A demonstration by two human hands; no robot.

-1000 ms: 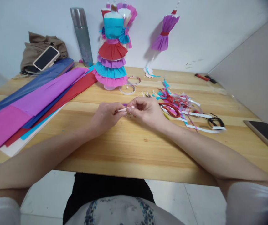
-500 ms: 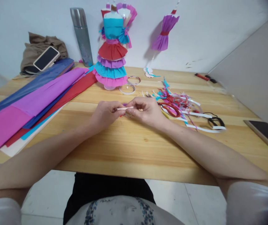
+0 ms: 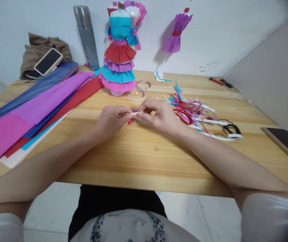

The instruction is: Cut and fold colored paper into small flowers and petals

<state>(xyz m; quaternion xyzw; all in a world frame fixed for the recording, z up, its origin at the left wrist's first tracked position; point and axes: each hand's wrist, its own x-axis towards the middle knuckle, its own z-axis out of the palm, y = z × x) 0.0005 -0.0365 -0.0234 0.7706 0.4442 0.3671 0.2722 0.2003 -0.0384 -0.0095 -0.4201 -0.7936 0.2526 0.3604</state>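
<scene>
The left hand and right hand pinched a pale strip between them, fingers narrowed on it above the tabletop. Beyond them a tiered dress stood, seemingly already assembled, the strip not joined to it; cut scraps lay beside the right hand.

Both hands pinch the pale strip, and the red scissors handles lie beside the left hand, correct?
No: the red scissors handles lie beside the right hand, as the head view shows. It and the left hand do pinch the pale strip.
</scene>
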